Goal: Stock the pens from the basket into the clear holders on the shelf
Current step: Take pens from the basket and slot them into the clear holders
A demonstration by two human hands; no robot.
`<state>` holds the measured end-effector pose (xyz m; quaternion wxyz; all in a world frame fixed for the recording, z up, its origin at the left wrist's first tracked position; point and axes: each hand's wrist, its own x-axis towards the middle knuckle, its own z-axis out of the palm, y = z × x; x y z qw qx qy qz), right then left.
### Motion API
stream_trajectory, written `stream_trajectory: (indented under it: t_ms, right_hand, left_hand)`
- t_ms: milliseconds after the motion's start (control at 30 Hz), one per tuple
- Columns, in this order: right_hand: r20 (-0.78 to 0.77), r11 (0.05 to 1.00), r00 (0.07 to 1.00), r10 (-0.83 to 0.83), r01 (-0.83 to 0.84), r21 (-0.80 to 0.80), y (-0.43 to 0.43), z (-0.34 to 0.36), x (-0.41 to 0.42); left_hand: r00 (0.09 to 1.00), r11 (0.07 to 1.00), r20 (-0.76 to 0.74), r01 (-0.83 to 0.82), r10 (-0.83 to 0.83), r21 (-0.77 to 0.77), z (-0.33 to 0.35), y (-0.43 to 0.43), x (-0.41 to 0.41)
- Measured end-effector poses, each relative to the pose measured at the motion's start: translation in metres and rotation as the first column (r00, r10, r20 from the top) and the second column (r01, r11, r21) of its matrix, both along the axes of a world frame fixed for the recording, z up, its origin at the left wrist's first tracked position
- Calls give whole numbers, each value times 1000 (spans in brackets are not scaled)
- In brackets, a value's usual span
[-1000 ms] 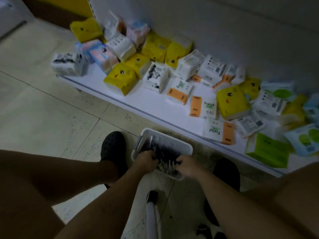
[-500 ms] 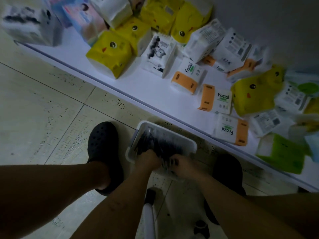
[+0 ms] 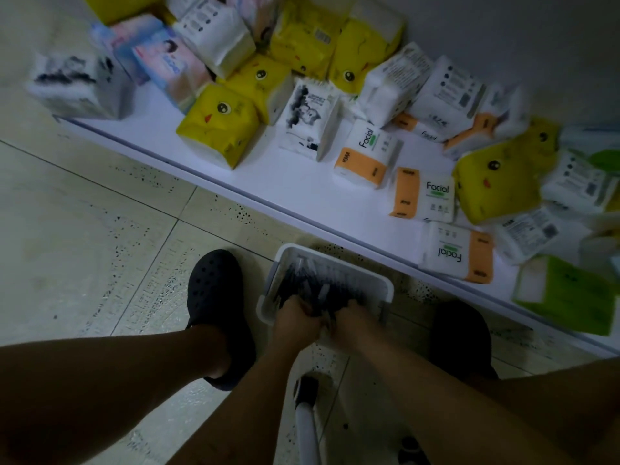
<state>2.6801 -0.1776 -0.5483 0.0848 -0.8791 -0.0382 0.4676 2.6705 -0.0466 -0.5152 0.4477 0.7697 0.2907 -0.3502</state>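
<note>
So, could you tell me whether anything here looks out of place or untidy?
Yes: the tissue packs on the low white shelf lie jumbled, tilted and overlapping instead of in rows. No clear holders are in view. Both hands are in the basket of pens.

Both hands' fingers (image 3: 303, 305) are lying buried among the dark pens (image 3: 312, 285), their grip unreadable. The frame's right edge is cutting off the shelf (image 3: 302, 193), and the far-left tissue pack (image 3: 79, 87) is blurring.

I see a speckled tile floor (image 3: 100, 263) carrying the white basket (image 3: 385, 285); beside it, a low white shelf (image 3: 295, 189) holds scattered tissue packs (image 3: 218, 129).
</note>
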Motion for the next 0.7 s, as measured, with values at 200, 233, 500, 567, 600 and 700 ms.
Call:
stream_trajectory:
  t_ms: [200, 233, 500, 567, 600, 700]
  right_hand:
    - [57, 997, 995, -80, 80, 2, 0, 13, 0]
    - [79, 991, 988, -134, 133, 13, -2, 17, -1]
    - [134, 925, 926, -352, 322, 202, -23, 69, -10]
    - [110, 915, 928, -356, 322, 243, -27, 88, -11]
    - [96, 905, 924, -369, 334, 265, -29, 93, -12]
    - [71, 870, 898, -435, 398, 292, -37, 112, -20]
  left_hand:
    - [997, 986, -22, -71, 69, -150, 19, 4, 0]
    - [998, 986, -23, -60, 57, -153, 21, 4, -1]
    - [991, 994, 106, -73, 81, -79, 52, -6, -15]
    - [976, 998, 218, 5, 9, -64, 65, -8, -18]
    - [968, 998, 252, 31, -15, -58, 73, -9, -18]
    - [948, 995, 304, 96, -91, -2, 99, -15, -12]
